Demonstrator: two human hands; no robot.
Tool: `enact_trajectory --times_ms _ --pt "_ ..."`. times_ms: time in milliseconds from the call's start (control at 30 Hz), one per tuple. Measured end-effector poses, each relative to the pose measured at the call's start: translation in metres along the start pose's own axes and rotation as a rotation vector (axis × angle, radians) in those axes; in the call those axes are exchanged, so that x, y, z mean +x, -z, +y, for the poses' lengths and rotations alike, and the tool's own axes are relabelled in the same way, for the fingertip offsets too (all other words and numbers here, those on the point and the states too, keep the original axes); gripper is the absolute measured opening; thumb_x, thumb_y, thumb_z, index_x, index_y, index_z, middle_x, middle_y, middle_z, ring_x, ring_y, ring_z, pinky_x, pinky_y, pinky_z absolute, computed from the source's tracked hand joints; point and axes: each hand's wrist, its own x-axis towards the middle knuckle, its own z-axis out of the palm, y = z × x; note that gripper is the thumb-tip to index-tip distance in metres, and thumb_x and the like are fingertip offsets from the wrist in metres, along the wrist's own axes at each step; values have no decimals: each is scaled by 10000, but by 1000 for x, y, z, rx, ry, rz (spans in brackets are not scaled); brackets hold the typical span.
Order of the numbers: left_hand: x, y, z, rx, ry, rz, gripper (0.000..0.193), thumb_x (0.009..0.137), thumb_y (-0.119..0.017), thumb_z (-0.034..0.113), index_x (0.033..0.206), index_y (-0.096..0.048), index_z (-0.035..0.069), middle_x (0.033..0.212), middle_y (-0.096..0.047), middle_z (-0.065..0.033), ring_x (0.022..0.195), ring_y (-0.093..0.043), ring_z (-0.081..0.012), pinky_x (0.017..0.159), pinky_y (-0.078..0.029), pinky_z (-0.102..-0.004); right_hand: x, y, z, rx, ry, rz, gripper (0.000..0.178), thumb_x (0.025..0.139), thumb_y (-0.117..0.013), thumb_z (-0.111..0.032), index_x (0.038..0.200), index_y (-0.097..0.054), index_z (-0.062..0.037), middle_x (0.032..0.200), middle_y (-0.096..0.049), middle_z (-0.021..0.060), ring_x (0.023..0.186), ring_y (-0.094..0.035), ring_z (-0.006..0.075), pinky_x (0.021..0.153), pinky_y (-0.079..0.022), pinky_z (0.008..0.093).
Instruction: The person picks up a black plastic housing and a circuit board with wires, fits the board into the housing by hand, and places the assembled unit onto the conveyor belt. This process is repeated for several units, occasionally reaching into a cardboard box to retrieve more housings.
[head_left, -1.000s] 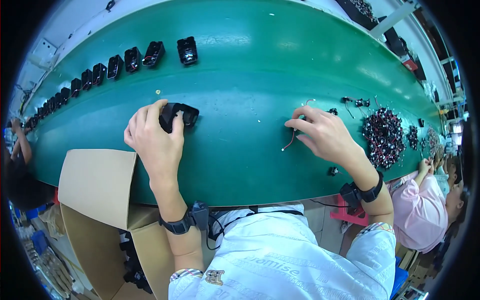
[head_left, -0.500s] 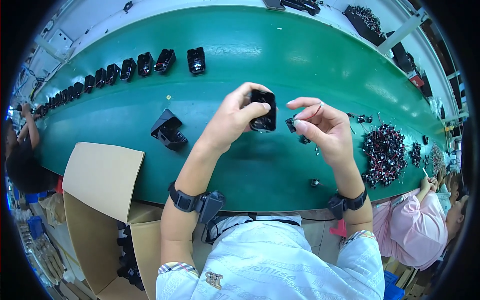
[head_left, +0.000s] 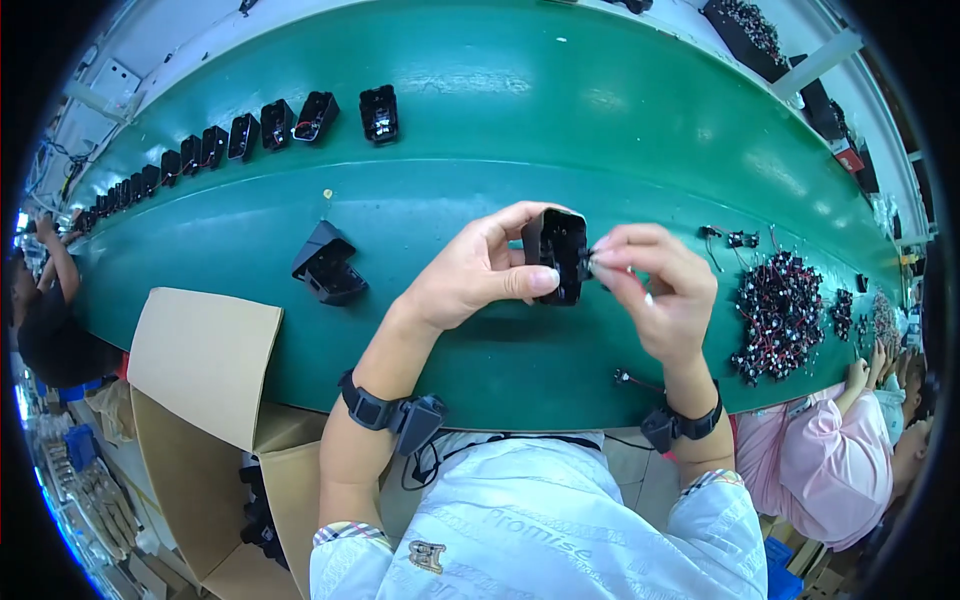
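Note:
My left hand (head_left: 478, 268) is closed around a black plastic housing (head_left: 563, 258), its thumb pressed on the near rim and its hollow side turned up toward me. At the housing's right edge, my right hand (head_left: 668, 285) pinches a small black wired part (head_left: 587, 262). Fingertips cover most of that part, so I cannot tell whether it is inside the housing or only touching the rim. Left of my hands, a pair of black housings (head_left: 330, 265) lies on the green table (head_left: 470, 375).
A row of black housings (head_left: 242, 136) curves along the far left. At right lies a pile of small wired parts (head_left: 780, 318), with a loose one (head_left: 624, 377) near the table's front edge. An open cardboard box (head_left: 205, 370) stands at lower left. Other people sit at both sides.
The housing has moved slightly right and nearer, and its hollow now faces me more. My right hand has brought the small wired part against the housing's right edge.

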Motion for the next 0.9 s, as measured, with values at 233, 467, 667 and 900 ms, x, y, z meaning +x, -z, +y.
enact_trajectory --times_ms 233,467,667,900 --pt "3 -4 -4 -23 -26 -35 694 858 -841 223 1425 -504 7 1218 -586 -68 1117 -600 -167 930 -545 -328 -3 -4 0 -55 202 -31 229 721 -813 97 888 -716 -25 900 -759 105 852 -712 248 794 -535 370" --pt "2 -4 -9 17 -94 -13 589 924 -759 237 1405 -507 10 1162 -599 -81 1001 -621 -128 779 -550 -273 -6 -7 7 15 185 -32 239 740 -783 129 901 -700 -27 904 -753 119 856 -710 241 793 -527 359" --pt "1 -7 -1 -129 131 -34 529 938 -729 256 1350 -504 11 1035 -631 -61 850 -639 -116 646 -535 -265 -4 -10 4 54 115 -66 205 751 -761 130 873 -687 -17 950 -749 144 888 -700 255 789 -539 356" --pt "4 -11 -19 -142 9 -1 514 915 -716 211 1347 -508 25 1133 -595 -84 951 -618 -135 735 -556 -282 -7 -11 7 63 46 -65 196 757 -748 130 851 -680 -27 923 -712 103 862 -683 221 771 -538 330"
